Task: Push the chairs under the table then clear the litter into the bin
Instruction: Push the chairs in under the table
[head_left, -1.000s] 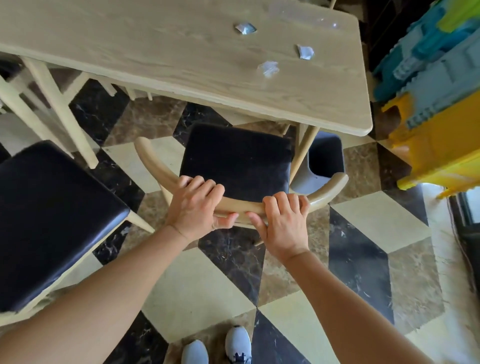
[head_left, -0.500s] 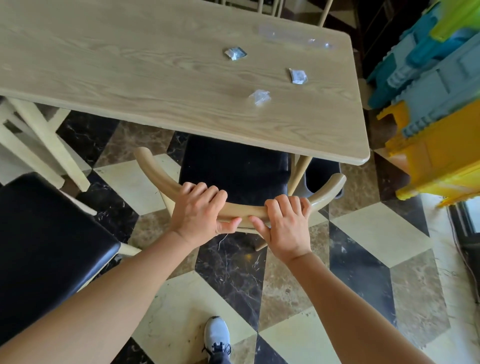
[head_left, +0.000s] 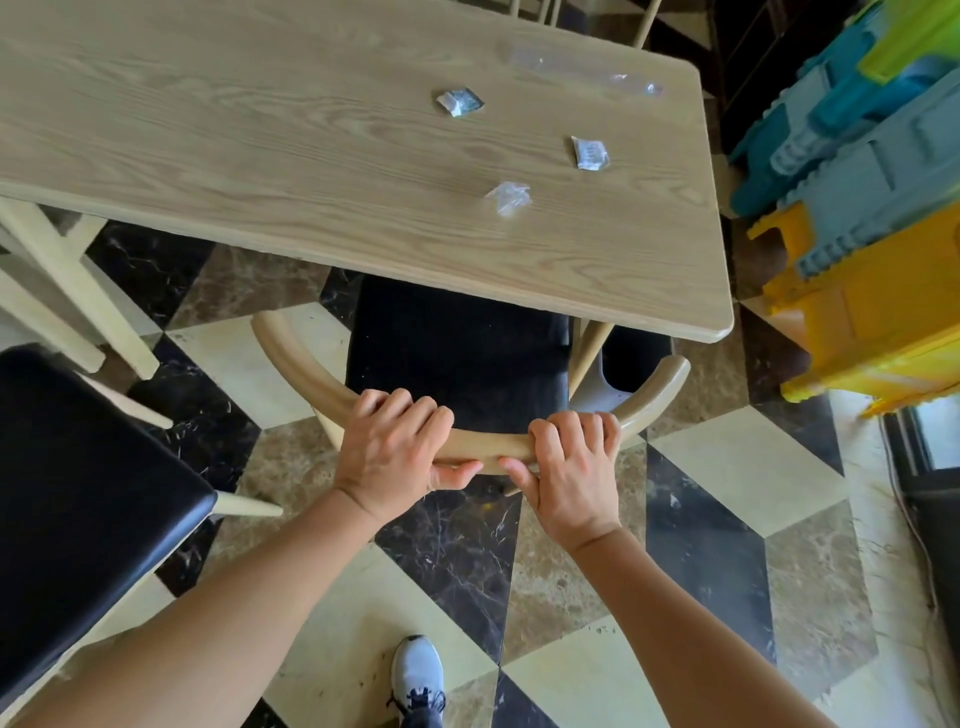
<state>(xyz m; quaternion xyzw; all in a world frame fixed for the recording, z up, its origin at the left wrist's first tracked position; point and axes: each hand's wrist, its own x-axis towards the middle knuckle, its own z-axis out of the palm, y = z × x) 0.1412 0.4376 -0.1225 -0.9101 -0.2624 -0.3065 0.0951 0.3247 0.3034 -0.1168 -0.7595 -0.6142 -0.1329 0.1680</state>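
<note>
Fingers (head_left: 400, 410) of the left hand (head_left: 387, 452) and right hand (head_left: 569, 467) curl tight over the chair's curved backrest (head_left: 306, 374), thumbs beneath. The black seat (head_left: 457, 358) sits partly under the tabletop (head_left: 260, 130). A skewed shove could jam the armrest against the table leg (head_left: 589, 353). A second chair (head_left: 78, 467) stands out at left; four scraps, like the wrapper (head_left: 460, 101), remain on top. The bin (head_left: 626, 364) sits behind the leg.

Bright daylight; edges warped, perhaps slightly blurred.
</note>
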